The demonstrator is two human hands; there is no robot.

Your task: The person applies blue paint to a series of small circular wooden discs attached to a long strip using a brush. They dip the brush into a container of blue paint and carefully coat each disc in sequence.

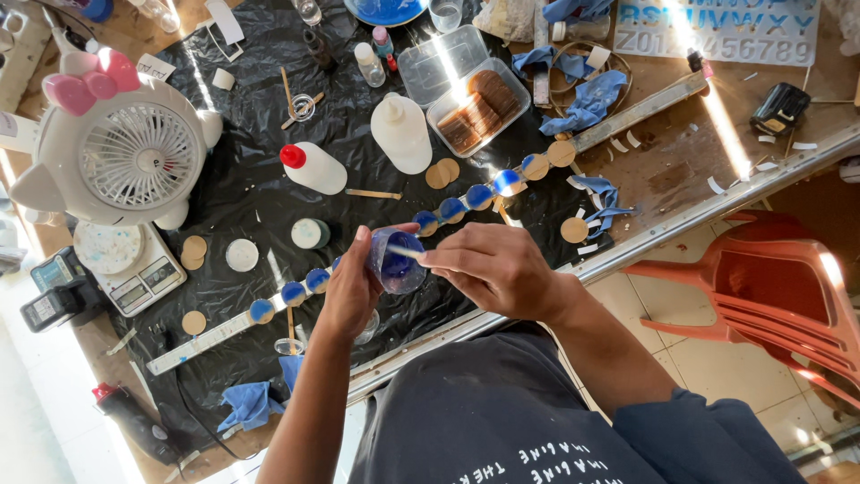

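Note:
My left hand (352, 289) grips a small clear plastic cup (397, 263) holding dark blue liquid, tilted toward me. My right hand (488, 267) pinches a thin light stick (405, 253) whose tip is inside the cup. Just beyond the hands, a long metal ruler (210, 334) lies diagonally across the black plastic sheet (251, 179) with several round wooden discs (478, 196) on it, most coated blue and a few bare at the far end.
On the sheet stand a white bottle with a red cap (313, 168), a larger white bottle (401, 133), a clear box of wooden discs (475, 108) and loose discs. A white desk fan (134, 152) and a small scale (130, 264) sit at left. An orange plastic chair (770, 296) stands at right.

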